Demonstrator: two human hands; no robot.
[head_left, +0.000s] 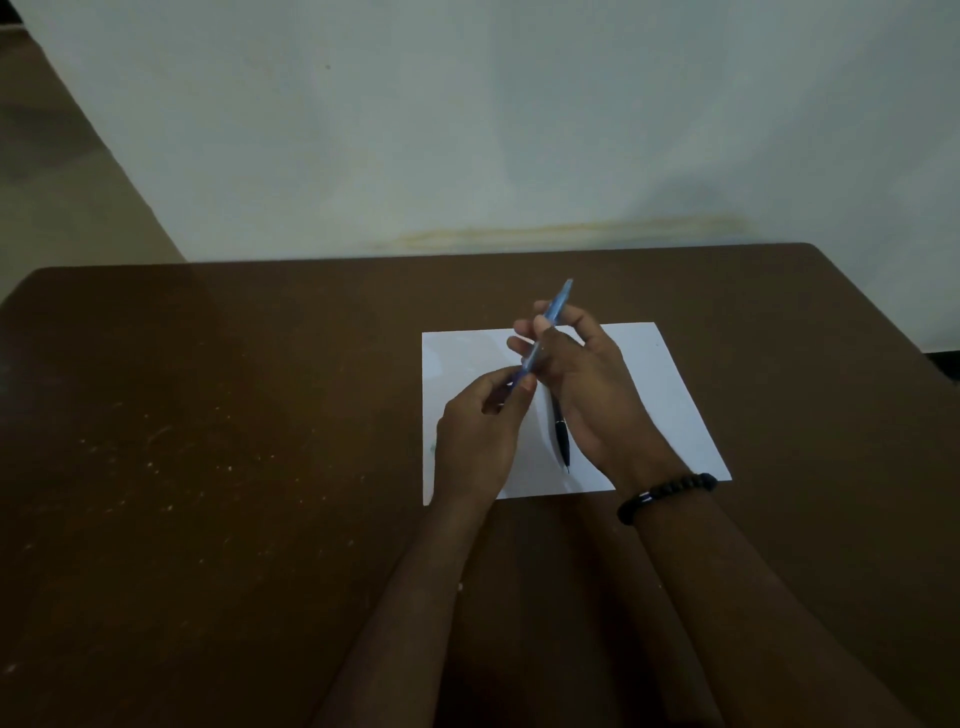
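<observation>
Brown table (208, 415), paper sheet (670, 395): blue pen (560, 304) is angling toward 1 o'clock above it, left hand (478, 436) pinching the lower end, right hand (592, 395) clasping the barrel. Judged risk: a pinch slipping while both are pulling, it dropping onto the black pen (561, 439) at 6 o'clock.

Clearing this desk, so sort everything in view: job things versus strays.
In the job: slim blue translucent plastic pen, pinched by left hand and right hand.
Lying about: dark slim pen, flat white paper sheet beneath it, brown table.
</observation>
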